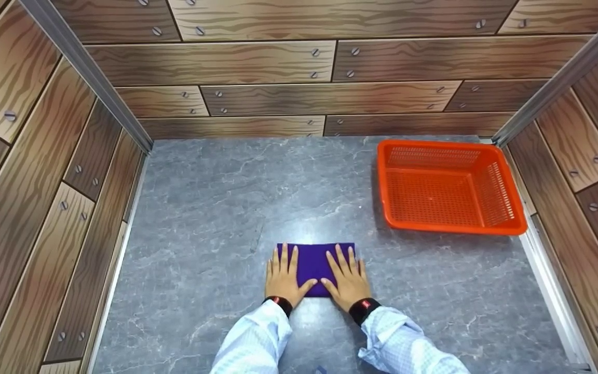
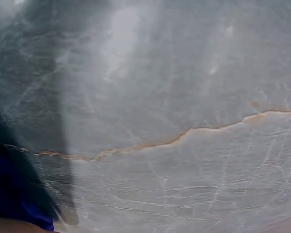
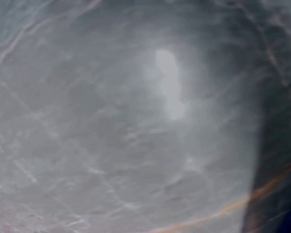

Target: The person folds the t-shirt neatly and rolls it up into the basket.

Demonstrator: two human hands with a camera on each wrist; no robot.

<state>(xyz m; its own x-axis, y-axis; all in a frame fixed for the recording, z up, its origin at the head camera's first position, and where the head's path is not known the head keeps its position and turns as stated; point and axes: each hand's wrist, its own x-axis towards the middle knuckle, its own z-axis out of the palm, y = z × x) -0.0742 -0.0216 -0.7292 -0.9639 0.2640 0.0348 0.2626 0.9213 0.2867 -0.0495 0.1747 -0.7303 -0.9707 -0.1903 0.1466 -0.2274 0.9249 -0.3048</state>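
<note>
A purple folded cloth [image 1: 315,265] lies flat on the grey marbled surface, in front of the person. My left hand [image 1: 283,278] rests on its left side with straight, spread fingers. On the right side, my right hand [image 1: 348,278] presses down likewise, fingers straight. The two thumbs point toward each other near the cloth's lower edge, almost meeting. In the left wrist view a dark blue-purple bit of the cloth [image 2: 19,194] shows at the lower left corner. The right wrist view is blurred and shows mostly the grey surface.
An orange-red plastic basket [image 1: 429,197] with perforated sides stands at the back right, with nothing in it. Wood-patterned walls [image 1: 268,62] enclose the grey surface [image 1: 200,218] at the back, left and right. Metal rails run along the corners.
</note>
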